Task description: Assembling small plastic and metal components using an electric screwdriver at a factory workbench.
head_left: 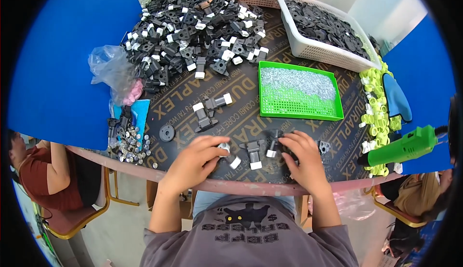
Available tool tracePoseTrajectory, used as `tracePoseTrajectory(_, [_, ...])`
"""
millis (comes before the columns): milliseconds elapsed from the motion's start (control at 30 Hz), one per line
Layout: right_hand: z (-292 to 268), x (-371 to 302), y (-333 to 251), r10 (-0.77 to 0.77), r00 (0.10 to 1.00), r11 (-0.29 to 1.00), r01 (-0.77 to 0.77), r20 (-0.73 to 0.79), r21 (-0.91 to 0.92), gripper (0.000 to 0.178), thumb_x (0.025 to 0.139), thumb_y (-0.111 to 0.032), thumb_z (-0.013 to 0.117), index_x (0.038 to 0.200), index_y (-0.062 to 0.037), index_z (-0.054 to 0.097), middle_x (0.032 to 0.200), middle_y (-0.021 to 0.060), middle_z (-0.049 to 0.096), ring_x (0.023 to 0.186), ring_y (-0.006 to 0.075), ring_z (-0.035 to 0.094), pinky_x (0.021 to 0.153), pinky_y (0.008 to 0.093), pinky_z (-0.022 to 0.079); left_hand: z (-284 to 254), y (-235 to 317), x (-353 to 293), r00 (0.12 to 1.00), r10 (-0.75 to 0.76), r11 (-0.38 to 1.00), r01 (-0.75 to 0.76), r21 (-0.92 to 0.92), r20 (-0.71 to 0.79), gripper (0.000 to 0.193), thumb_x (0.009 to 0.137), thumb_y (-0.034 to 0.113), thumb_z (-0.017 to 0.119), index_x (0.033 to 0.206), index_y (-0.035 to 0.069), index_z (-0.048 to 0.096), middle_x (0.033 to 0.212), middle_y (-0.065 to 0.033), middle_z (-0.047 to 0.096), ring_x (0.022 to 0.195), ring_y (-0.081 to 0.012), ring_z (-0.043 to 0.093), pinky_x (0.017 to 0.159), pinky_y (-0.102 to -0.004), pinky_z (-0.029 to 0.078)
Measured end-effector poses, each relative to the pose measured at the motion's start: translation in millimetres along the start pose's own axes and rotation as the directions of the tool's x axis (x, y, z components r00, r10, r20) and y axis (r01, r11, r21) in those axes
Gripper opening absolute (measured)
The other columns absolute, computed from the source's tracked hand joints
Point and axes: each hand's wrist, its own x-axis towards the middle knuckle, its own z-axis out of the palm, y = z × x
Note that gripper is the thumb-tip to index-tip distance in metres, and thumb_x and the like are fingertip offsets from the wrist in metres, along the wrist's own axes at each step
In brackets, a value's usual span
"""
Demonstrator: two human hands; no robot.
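Note:
My left hand curls around a black plastic part with a white end, near the table's front edge. A small silvery round piece shows at its fingertips. My right hand has thumb and fingers apart, fingertips beside another white-ended black part; whether they touch it I cannot tell. Between my hands lies a similar black part, white end toward me. Two more, a left part and a right part, lie farther off, touching or nearly so.
A large heap of black parts fills the back left. A green tray holds small metal pieces; a white basket holds black discs. Metal caps and a black disc lie left. Yellow-green rings and a green power screwdriver are right.

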Motion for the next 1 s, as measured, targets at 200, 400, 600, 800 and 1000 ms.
tracePoseTrajectory(200, [-7.9,0.7,1.3,0.019,0.999,0.999,-0.017,-0.043,0.045,0.034,0.08,-0.011,0.075,0.112,-0.007,0.062,0.137,0.0147,0.052,0.127,0.0395,0.048,0.104,0.0461,0.04,5.3,12.8,-1.6,0.997,-0.063,0.997,0.065,-0.046,0.045,0.033,0.074,-0.013,0.053,0.099,0.005,0.063,0.129,-0.0106,0.062,0.119,-0.0334,0.058,0.096,-0.0396,0.048])
tracePoseTrajectory(400, [5.9,20.1,-5.5,-0.015,1.0,0.997,0.015,-0.001,0.07,0.032,0.079,-0.012,0.074,0.107,-0.0056,0.058,0.133,0.0143,0.055,0.123,0.0375,0.05,0.104,0.0466,0.04,-6.3,-9.2,62.3,0.983,-0.023,0.937,0.085,0.338,-0.183,0.041,0.082,0.005,0.068,0.122,0.005,0.057,0.124,-0.0163,0.061,0.12,-0.035,0.054,0.103,-0.0425,0.043])
tracePoseTrajectory(600, [-7.2,11.2,-1.7,-0.067,0.997,0.997,0.067,0.025,-0.038,0.028,0.082,-0.007,0.07,0.106,-0.0049,0.057,0.129,0.0157,0.057,0.122,0.0364,0.053,0.105,0.0465,0.04,-0.4,-45.7,92.6,0.99,-0.119,0.903,0.14,0.407,-0.077,0.051,0.078,0.002,0.07,0.127,0.005,0.056,0.109,-0.0142,0.063,0.109,-0.034,0.057,0.094,-0.0433,0.046])
tracePoseTrajectory(800, [-8.9,-21.4,6.0,0.106,0.977,0.994,-0.102,-0.186,0.03,0.034,0.082,-0.007,0.072,0.114,-0.0032,0.06,0.131,0.0154,0.058,0.125,0.0369,0.052,0.104,0.0469,0.041,-11.9,5.4,44.2,0.87,-0.068,0.967,0.178,0.182,-0.488,0.028,0.077,-0.006,0.072,0.102,0.008,0.072,0.093,-0.0097,0.07,0.085,-0.0239,0.069,0.073,-0.0314,0.053])
tracePoseTrajectory(1000, [18.3,-3.8,-49.2,-0.088,0.984,0.99,0.103,-0.154,0.095,0.047,0.081,-0.022,0.078,0.119,-0.0024,0.059,0.11,0.0144,0.058,0.099,0.0324,0.056,0.087,0.0421,0.046,32.0,10.5,-43.4,0.845,0.136,0.915,0.092,0.392,-0.517,0.025,0.07,-0.01,0.074,0.088,0.006,0.07,0.087,-0.0058,0.067,0.086,-0.0261,0.065,0.077,-0.0341,0.053])
